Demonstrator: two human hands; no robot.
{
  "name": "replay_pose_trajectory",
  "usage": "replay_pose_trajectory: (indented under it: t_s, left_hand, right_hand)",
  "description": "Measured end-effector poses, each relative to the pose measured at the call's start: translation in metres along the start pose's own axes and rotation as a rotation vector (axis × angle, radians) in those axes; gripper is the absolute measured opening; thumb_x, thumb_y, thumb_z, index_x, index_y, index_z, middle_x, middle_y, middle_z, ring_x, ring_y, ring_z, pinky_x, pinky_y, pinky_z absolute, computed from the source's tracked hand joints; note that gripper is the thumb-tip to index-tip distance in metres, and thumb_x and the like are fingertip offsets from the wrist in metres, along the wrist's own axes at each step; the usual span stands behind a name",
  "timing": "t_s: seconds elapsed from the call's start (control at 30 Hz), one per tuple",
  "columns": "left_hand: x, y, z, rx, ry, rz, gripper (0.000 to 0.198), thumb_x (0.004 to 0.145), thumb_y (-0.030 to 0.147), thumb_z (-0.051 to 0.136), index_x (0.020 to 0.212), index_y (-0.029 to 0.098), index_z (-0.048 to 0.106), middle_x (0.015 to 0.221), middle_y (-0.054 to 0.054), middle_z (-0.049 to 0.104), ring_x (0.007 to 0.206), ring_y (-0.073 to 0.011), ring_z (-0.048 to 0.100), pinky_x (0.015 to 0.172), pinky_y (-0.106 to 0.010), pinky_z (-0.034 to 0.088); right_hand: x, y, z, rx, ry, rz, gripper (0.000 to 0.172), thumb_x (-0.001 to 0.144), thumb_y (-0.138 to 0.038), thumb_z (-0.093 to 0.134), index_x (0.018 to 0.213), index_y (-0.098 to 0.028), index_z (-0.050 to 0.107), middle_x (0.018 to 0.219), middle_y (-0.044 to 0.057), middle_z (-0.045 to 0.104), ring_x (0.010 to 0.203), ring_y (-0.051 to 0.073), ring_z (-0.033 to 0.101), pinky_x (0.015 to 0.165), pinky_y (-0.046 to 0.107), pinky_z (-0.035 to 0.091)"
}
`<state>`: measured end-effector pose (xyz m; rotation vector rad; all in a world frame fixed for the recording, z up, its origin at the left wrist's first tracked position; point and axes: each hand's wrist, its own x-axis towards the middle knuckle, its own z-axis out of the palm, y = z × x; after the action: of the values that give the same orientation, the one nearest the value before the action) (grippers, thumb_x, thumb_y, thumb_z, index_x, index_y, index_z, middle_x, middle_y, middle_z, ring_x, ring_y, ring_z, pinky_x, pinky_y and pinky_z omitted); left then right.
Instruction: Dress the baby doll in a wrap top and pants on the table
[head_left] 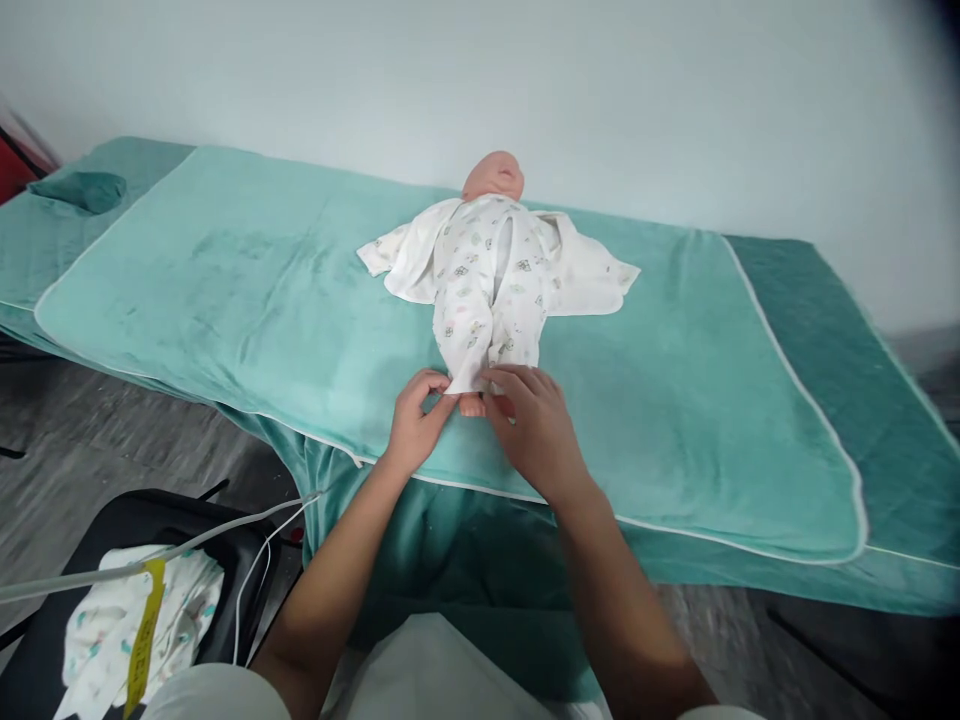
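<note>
A baby doll point(495, 175) lies on its back, its head toward the wall. White printed baby trousers point(459, 290) cover its legs and front, and a white baby top point(589, 265) spreads out open to both sides beneath it. At the near end, my left hand point(421, 420) pinches one corner of a trouser cuff between thumb and fingers. My right hand point(534, 425) is closed on the other side of the same cuff. One doll foot point(472, 405) pokes out between my hands; the other is mostly hidden by my right hand.
The doll lies on a green padded bed point(675, 400) against a white wall. At lower left a black chair point(142, 510) holds folded patterned cloth point(97, 620) with a yellow strip point(142, 640). A pale cable point(225, 527) runs from the left toward the bed's edge.
</note>
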<state>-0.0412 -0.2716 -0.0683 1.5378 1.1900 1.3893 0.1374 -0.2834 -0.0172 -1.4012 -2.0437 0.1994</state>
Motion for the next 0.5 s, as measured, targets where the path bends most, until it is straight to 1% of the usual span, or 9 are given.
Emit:
replay_pose_trajectory:
  t_s: [0.1, 0.27, 0.33, 0.4, 0.5]
  left_hand:
    - [-0.003, 0.008, -0.002, -0.059, 0.004, 0.002, 0.024, 0.097, 0.046, 0.066, 0.087, 0.023, 0.066, 0.088, -0.002, 0.066, 0.085, -0.0181, 0.062, 0.083, -0.033, 0.051]
    - [-0.005, 0.019, -0.004, -0.09, 0.012, 0.031, 0.024, 0.099, 0.045, 0.065, 0.089, 0.024, 0.066, 0.089, -0.002, 0.065, 0.085, -0.0178, 0.061, 0.083, -0.033, 0.051]
    - [-0.004, 0.021, -0.005, -0.072, 0.022, 0.03, 0.024, 0.098, 0.046, 0.065, 0.089, 0.024, 0.066, 0.09, -0.003, 0.065, 0.085, -0.0183, 0.061, 0.082, -0.034, 0.052]
    - [-0.004, 0.021, -0.007, -0.041, 0.019, 0.023, 0.023, 0.099, 0.045, 0.065, 0.089, 0.024, 0.065, 0.09, -0.003, 0.065, 0.085, -0.0185, 0.062, 0.081, -0.034, 0.052]
    - [-0.008, 0.019, -0.01, -0.007, 0.029, 0.051, 0.018, 0.099, 0.041, 0.065, 0.09, 0.025, 0.065, 0.089, -0.002, 0.065, 0.084, -0.018, 0.063, 0.08, -0.033, 0.052]
  right_hand:
    - [-0.002, -0.011, 0.007, 0.066, 0.004, 0.023, 0.021, 0.095, -0.018, 0.061, 0.114, -0.027, 0.065, 0.116, 0.009, 0.074, 0.105, 0.031, 0.067, 0.097, 0.052, 0.052]
    - [-0.003, -0.021, 0.016, 0.089, 0.048, 0.047, 0.011, 0.095, -0.025, 0.067, 0.105, -0.026, 0.062, 0.107, 0.008, 0.073, 0.105, 0.031, 0.067, 0.094, 0.05, 0.051]
    - [-0.002, -0.021, 0.016, 0.093, 0.065, 0.047, 0.005, 0.097, -0.024, 0.064, 0.099, -0.027, 0.061, 0.1, 0.007, 0.072, 0.101, 0.029, 0.068, 0.091, 0.048, 0.051]
    - [-0.002, -0.02, 0.014, 0.11, 0.094, 0.041, 0.007, 0.098, -0.022, 0.061, 0.095, -0.028, 0.06, 0.095, 0.005, 0.072, 0.095, 0.027, 0.068, 0.088, 0.046, 0.051]
    - [-0.005, -0.021, 0.01, 0.135, 0.152, -0.002, 0.006, 0.1, -0.024, 0.06, 0.096, -0.029, 0.062, 0.096, 0.005, 0.073, 0.094, 0.026, 0.069, 0.086, 0.046, 0.053]
